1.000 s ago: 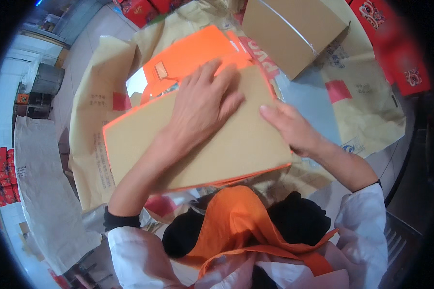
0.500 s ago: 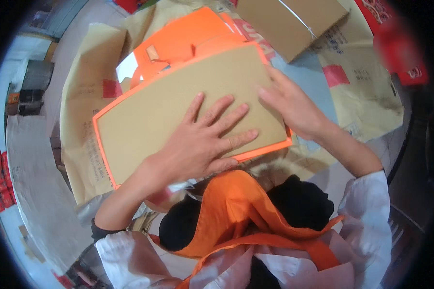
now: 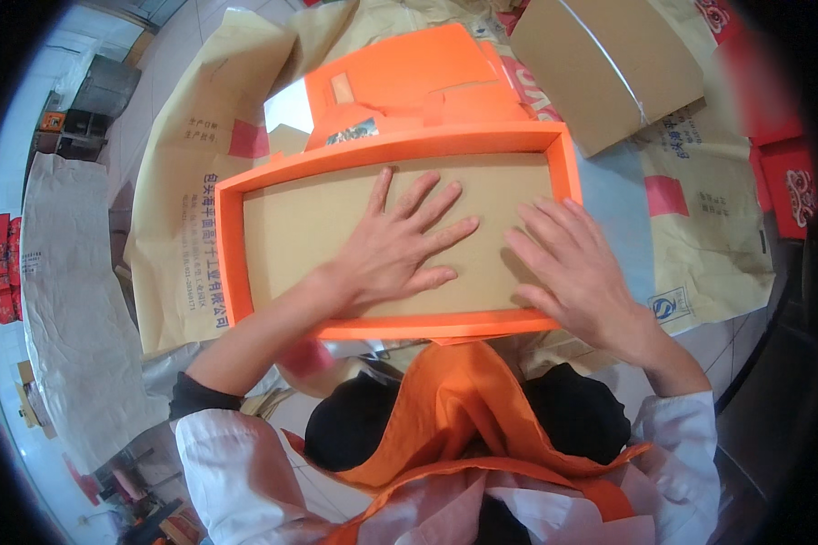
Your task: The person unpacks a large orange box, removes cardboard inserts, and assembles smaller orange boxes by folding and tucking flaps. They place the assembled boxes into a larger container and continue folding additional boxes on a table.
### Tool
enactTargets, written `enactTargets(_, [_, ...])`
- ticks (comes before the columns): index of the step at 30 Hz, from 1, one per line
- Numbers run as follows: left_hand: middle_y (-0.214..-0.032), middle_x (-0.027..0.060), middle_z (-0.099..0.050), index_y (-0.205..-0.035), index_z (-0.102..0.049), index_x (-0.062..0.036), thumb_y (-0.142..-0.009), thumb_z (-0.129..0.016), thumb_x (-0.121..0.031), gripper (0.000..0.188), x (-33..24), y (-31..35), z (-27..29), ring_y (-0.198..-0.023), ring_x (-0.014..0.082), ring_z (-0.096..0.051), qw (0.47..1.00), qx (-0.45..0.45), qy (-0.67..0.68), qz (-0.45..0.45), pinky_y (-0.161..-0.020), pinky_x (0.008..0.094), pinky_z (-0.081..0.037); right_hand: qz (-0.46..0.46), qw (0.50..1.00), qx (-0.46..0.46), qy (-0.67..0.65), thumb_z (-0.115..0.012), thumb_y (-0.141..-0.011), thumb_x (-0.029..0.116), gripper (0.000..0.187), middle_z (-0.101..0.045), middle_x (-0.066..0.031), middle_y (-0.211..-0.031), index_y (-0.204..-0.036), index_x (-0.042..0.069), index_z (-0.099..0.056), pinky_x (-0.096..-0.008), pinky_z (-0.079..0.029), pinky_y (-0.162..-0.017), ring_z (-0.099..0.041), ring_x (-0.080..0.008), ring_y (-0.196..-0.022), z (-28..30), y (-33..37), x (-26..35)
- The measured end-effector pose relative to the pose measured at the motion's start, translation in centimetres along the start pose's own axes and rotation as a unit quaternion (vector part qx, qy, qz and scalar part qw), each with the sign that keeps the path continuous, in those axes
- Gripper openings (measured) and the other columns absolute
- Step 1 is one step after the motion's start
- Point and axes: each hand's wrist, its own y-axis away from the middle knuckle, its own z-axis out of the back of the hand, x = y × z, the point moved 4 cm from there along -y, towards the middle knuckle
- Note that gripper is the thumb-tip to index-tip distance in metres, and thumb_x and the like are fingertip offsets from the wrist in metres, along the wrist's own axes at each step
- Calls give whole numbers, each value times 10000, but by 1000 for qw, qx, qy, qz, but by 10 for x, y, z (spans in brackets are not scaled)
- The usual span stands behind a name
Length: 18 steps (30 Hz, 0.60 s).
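Orange cloth point(image 3: 463, 409) is bunching just below our forearms, at the near edge of the view, over our white sleeves point(image 3: 236, 463). Beyond it we are pressing both palms flat into the tray point(image 3: 232, 245), a shallow orange-rimmed box with a brown cardboard floor, lying straight ahead of us on tan paper sacks point(image 3: 191, 182). Our left hand point(image 3: 395, 250) is resting near the middle with fingers fanned wide; our right hand point(image 3: 573, 268) is lying just beside it toward the right wall, fingers loosely spread, gripping nothing. Behind the tray orange card pieces point(image 3: 409, 77) are lying stacked, and farther right a brown carton point(image 3: 609, 64) is sitting on the sacks.
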Motion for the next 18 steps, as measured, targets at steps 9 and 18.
enactTargets(9, [-1440, 95, -220, -1367, -306, -260, -839, -419, -515, 597, 12, -8, -57, -1334, 300, -175, 999, 24, 6, -29, -1049, 585, -14, 20, 998, 37, -36, -648, -730, 197, 363, -551, -105, -1116, -1045, 27, -586, -465, -252, -1032, -456, -278, -1138, -13, 7, -10])
enactTargets(18, [-1384, 129, -315, -1296, -408, -123, -823, -555, -281, 521, 15, -7, -35, -1279, 308, -286, 997, 20, 72, 14, -1060, 507, -154, -397, 842, -212, -298, -507, -852, 93, 316, -525, -131, -1192, -1159, 21, -521, -315, -341, -972, -460, -235, -1147, -77, 130, -142])
